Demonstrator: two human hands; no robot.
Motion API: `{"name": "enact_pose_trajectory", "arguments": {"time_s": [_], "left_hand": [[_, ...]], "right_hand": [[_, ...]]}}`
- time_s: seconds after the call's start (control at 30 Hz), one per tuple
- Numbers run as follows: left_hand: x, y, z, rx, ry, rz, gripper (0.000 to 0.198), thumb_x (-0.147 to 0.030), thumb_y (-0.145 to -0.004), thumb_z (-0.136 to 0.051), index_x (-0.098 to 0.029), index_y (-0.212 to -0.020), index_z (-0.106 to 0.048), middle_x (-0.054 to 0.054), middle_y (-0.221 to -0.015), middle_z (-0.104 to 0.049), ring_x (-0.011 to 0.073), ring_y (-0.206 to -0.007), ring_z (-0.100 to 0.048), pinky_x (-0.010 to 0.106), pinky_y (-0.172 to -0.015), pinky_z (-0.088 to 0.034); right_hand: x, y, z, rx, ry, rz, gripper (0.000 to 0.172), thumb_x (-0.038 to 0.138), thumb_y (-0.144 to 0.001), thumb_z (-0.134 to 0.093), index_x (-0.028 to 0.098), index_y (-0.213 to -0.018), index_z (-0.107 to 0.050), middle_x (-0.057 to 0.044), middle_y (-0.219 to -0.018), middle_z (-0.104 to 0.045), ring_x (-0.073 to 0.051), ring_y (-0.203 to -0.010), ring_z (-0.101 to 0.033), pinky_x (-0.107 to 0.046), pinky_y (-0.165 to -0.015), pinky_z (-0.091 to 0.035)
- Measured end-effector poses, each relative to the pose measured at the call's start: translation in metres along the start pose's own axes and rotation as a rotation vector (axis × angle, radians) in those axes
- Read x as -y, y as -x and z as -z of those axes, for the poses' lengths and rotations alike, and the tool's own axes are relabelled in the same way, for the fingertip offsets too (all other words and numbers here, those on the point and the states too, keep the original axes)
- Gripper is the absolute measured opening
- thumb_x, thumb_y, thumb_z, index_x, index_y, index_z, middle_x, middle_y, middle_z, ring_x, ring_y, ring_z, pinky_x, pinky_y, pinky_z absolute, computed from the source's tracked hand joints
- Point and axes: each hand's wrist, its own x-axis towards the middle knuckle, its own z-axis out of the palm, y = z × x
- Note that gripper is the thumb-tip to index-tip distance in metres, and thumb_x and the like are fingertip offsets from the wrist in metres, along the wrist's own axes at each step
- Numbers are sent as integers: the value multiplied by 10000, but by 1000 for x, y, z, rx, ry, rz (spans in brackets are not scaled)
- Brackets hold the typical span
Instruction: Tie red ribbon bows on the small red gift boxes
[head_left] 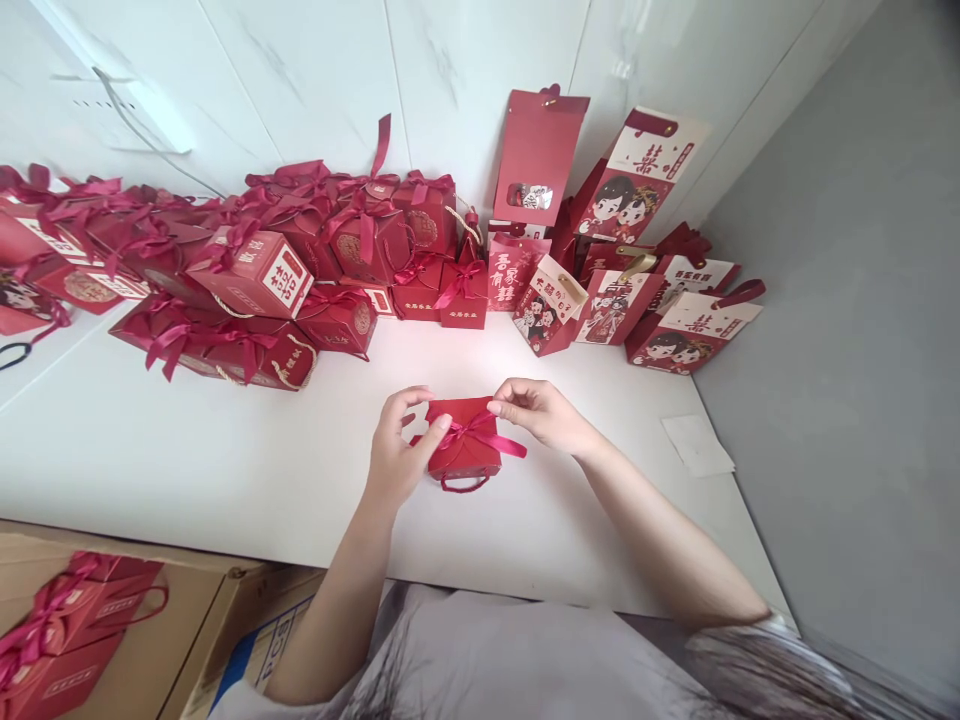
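Note:
A small red gift box [465, 462] sits on the white table in front of me, with a twisted cord handle [465, 488] at its near side. Around its top runs a pink-red satin ribbon [486, 437] tied in a bow, one tail sticking out to the right. My left hand [397, 440] curves round the box's left side, its thumb on the ribbon near the knot and its fingers behind. At the upper right corner, my right hand [544, 412] has thumb and forefinger pinched on what looks like the ribbon's loop.
Red ribboned gift boxes [255, 270] are stacked along the wall at the left. Printed paper gift bags [637, 190] stand at the back right. A white paper slip [697, 445] lies near the grey wall. Below left, a cardboard carton [187, 600] holds more red boxes.

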Motion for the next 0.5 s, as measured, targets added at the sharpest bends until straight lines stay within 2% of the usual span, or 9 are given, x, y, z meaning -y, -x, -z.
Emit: {"name": "enact_pose_trajectory", "arguments": {"time_s": [0.1, 0.17, 0.37, 0.43, 0.5], "left_hand": [[-5, 2, -5, 106, -91, -61, 201, -372, -831, -700, -232, -965, -649, 78, -1283, -586, 246, -1265, -543, 405, -1047, -457], [-6, 2, -8, 143, -107, -53, 140, -355, -842, -681, -224, -884, -654, 80, -1260, -584, 248, -1283, -529, 391, -1036, -465], [-4, -1, -9, 184, -140, 11, 95, -322, -831, -667, -230, -844, -683, 75, -1255, -573, 252, -1253, -548, 412, -1045, -453], [-6, -2, -11, 188, -154, 10, 83, -305, -825, -665, -224, -820, -678, 78, -1247, -577, 261, -1247, -554, 428, -1055, -441], [-7, -2, -13, 185, -160, 11, 86, -293, -822, -665, -213, -789, -668, 82, -1245, -581, 272, -1253, -551, 439, -1070, -430]], "right_hand": [[4, -5, -4, -39, 67, 28, 382, 559, -888, -649, 186, -812, -620, -7, -779, -634, -141, -673, -542, -280, -671, -450], [6, -8, -7, -68, 138, 56, 367, 544, -906, -629, 193, -803, -602, -1, -781, -632, -137, -666, -535, -273, -661, -445], [3, -14, -14, -92, 249, 119, 213, 405, -941, -608, 207, -864, -614, -5, -799, -666, -148, -663, -570, -283, -672, -470], [1, -16, -14, -126, 359, 187, 166, 354, -962, -576, 214, -881, -612, -24, -837, -667, -167, -707, -588, -298, -705, -480], [-2, -17, -13, -211, 522, 259, 161, 314, -992, -514, 217, -896, -600, -58, -893, -651, -202, -797, -600, -329, -764, -478]]}}
